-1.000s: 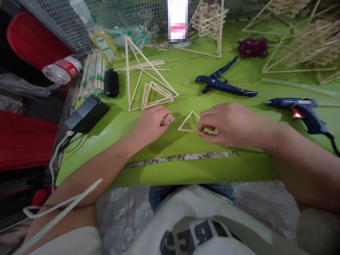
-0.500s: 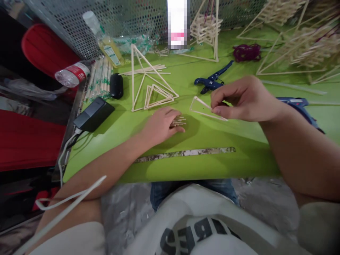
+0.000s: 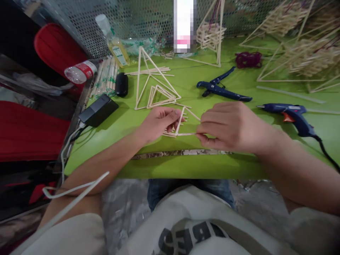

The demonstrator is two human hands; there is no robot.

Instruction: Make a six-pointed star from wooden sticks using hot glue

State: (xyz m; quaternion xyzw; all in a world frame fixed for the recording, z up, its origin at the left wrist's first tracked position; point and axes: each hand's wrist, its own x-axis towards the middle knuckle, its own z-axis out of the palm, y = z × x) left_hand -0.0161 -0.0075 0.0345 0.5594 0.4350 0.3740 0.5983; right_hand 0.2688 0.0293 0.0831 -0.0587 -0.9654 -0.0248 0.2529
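Observation:
Between my hands is a small triangle of thin wooden sticks, held just above the green table. My right hand is closed on its right corner, which the fingers hide. My left hand pinches the triangle's left side with thumb and fingertips. Below my left hand lie several loose short sticks, partly covered by it. Just behind stands a larger stick pyramid frame, with several small stick triangles stacked at its base.
Blue cutters and a glue gun lie to the right. Purple cord and woven stick structures are behind. At left are a black adapter, a black case, bundled sticks and bottles. A blurred screen stands at the back.
My right hand has brought the small triangle left and toward me. My left hand has risen off the loose sticks and pinched the triangle's left side. The glue gun is now uncovered.

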